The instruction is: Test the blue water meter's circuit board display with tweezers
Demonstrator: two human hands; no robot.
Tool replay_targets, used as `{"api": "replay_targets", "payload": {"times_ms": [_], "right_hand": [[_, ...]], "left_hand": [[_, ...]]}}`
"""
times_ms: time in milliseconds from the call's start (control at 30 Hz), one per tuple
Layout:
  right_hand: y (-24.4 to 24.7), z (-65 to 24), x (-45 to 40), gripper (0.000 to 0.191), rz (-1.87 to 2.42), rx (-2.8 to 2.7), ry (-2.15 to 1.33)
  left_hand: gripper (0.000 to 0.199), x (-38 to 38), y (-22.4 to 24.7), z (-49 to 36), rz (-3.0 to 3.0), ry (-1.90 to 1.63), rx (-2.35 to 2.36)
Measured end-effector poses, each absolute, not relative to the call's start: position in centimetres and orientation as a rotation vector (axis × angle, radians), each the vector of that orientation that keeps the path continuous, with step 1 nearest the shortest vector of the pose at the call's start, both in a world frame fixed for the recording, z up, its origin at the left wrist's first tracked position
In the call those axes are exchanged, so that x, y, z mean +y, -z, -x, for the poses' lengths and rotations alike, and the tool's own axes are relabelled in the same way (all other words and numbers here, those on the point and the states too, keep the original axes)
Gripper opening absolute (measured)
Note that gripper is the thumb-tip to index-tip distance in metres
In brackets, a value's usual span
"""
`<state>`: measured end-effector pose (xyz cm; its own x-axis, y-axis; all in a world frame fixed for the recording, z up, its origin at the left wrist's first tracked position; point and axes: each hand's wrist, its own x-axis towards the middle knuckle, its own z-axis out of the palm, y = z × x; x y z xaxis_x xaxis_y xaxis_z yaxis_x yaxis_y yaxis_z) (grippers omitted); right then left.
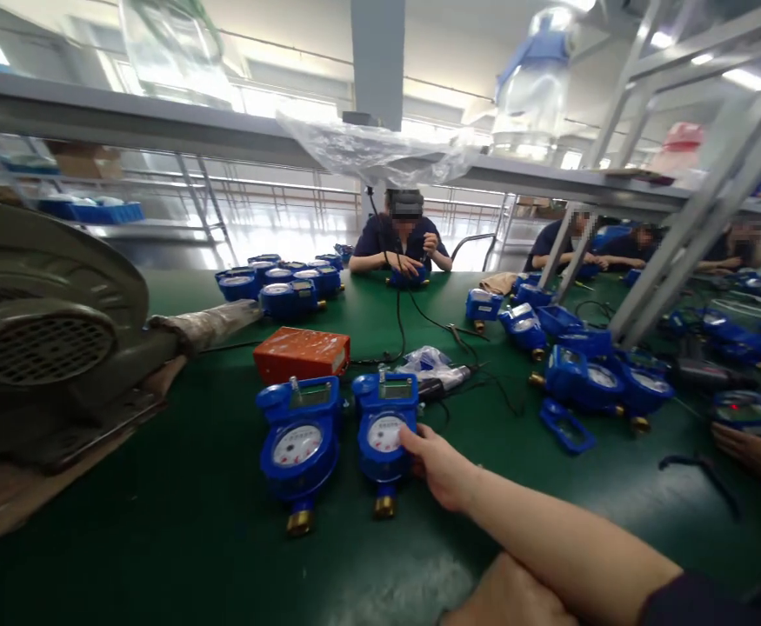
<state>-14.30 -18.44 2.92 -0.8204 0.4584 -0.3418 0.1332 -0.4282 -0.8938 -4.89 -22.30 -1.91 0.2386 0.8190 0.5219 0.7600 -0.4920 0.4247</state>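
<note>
Two blue water meters with white dials and brass fittings stand side by side on the green table. My right hand (442, 469) reaches in from the lower right and grips the right-hand meter (383, 430) at its right side, thumb on the dial's edge. The left-hand meter (298, 443) stands untouched beside it. A part of my left hand (507, 596) shows at the bottom edge under my right forearm; its fingers are hidden.
An orange box (302, 352) and a bagged tool (436, 369) with cables lie behind the meters. A grey blower (47, 348) fills the left. More blue meters (589, 374) lie right and far left. A co-worker's hand (755, 452) rests at the right edge; several people sit across the table.
</note>
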Motion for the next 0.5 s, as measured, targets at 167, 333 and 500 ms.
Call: {"api": "replay_targets", "payload": {"times_ms": [167, 333, 500], "right_hand": [[-4.5, 15.3, -16.9, 0.03, 0.862, -1.415, -2.418], [-4.6, 11.2, -20.5, 0.041, 0.89, -1.216, -2.435], [-3.9, 5.5, -26.5, 0.068, 0.758, -0.955, -2.564]], "left_hand": [[0.02, -27.9, -1.9, 6.5, -2.575, -1.268, 1.469], [0.059, -33.5, -4.5, 11.4, -1.457, -1.636, 2.804], [0.075, -36.8, -2.5, 11.6, -1.16, -1.211, 2.95]]}}
